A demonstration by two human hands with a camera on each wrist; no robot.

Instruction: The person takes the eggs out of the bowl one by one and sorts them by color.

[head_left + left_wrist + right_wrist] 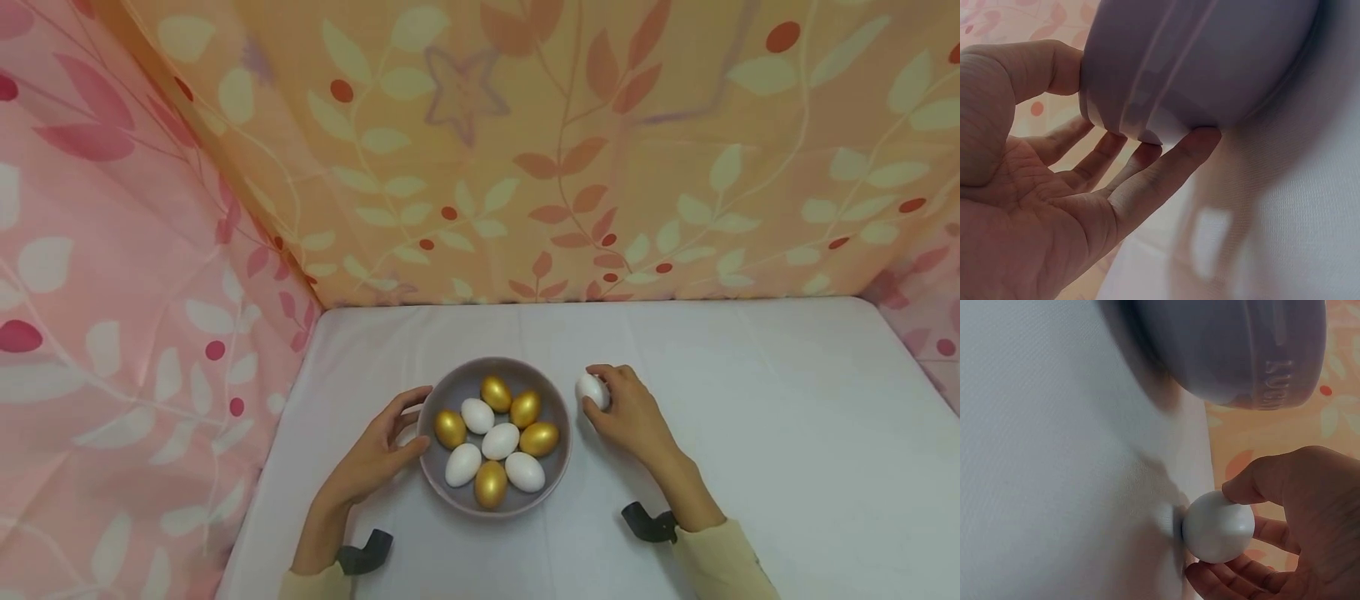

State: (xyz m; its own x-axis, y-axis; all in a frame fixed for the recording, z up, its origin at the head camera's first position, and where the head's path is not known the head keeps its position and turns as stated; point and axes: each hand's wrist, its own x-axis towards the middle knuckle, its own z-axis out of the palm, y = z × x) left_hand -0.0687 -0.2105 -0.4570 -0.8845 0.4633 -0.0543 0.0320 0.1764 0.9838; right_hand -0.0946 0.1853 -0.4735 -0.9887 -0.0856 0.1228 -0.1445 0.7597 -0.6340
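A round greyish-purple bowl [442,492] stands on the white table, with several gold eggs [491,484] and several white eggs [462,464] inside. My left hand [382,446] is at the bowl's left side. In the left wrist view, its spread fingers [1166,175] and thumb touch the bowl's outer wall [1210,69]. To the right of the bowl, my right hand [630,417] pinches a single white egg [591,392] between thumb and fingers. The right wrist view shows this egg [1218,526] at the tabletop, apart from the bowl [1229,356].
White cloth [787,433] covers the table. An orange leaf-patterned curtain [480,167] hangs along the back edge, and a pink one [135,333] along the left. Black wrist mounts [366,552] sit on both forearms.
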